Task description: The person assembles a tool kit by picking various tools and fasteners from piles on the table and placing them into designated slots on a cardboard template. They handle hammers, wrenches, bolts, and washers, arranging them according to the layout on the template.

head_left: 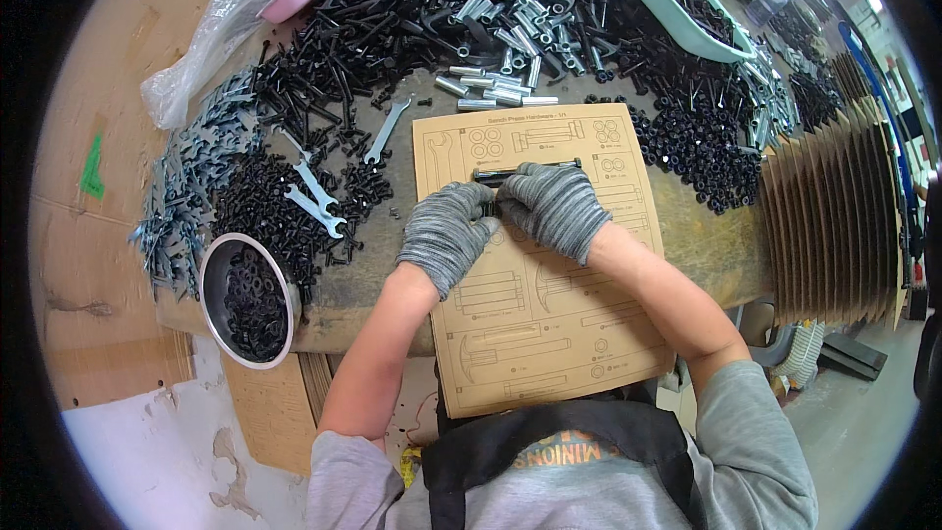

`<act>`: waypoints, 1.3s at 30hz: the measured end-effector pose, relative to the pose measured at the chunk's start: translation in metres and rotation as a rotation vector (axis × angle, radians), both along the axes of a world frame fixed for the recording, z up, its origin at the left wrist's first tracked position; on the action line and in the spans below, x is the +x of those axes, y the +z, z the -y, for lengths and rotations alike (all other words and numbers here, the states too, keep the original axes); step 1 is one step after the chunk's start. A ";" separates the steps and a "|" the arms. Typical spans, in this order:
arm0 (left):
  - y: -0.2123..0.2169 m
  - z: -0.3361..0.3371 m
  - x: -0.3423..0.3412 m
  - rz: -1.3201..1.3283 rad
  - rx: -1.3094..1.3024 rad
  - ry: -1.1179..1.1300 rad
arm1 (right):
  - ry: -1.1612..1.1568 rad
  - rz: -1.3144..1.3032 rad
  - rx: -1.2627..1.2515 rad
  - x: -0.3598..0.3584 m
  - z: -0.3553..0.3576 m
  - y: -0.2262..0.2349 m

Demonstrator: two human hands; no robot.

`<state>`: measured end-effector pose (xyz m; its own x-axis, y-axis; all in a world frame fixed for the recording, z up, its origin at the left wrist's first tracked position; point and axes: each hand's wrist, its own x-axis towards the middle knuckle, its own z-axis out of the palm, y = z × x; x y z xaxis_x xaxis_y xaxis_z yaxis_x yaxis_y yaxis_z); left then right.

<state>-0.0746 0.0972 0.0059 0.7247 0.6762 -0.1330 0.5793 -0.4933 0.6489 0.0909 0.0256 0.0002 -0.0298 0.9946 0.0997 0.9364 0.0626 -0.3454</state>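
Both my hands wear grey knitted gloves and meet over a brown cardboard sheet (pixel 618 334) printed with outlines of hardware. My left hand (pixel 444 233) is closed, its thumb and fingertips pressed together near the upper middle of the sheet. Opposite it, my right hand (pixel 557 208) is also closed, fingertips pointing at the left ones. A small dark piece shows between the fingertips; its kind is too hidden to tell. Just beyond them a long black bolt (pixel 488 176) lies across the sheet, partly covered by my right fingers.
Black bolts (pixel 334 59) and silver sleeves (pixel 505 88) heap beyond the sheet. Left are flat wrenches (pixel 388 131), small black screws (pixel 260 201) and a metal bowl (pixel 291 324) of black washers. Right are black nuts (pixel 702 152), a pale green tray (pixel 677 29) and stacked cardboard sheets (pixel 834 226).
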 end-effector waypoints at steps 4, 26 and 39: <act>-0.008 0.000 0.000 0.065 0.089 -0.004 | -0.011 0.002 0.074 -0.003 0.004 -0.006; -0.015 -0.006 -0.002 0.059 0.086 -0.031 | -0.097 0.008 0.083 -0.009 0.015 -0.002; 0.024 -0.048 -0.097 -0.562 0.413 0.417 | 0.119 -0.200 -0.035 -0.093 -0.126 0.035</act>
<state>-0.1718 0.1447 0.0299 0.3018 0.9498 -0.0825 0.9533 -0.3013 0.0187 -0.0021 0.1512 0.0348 -0.1302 0.9882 0.0805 0.8360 0.1531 -0.5269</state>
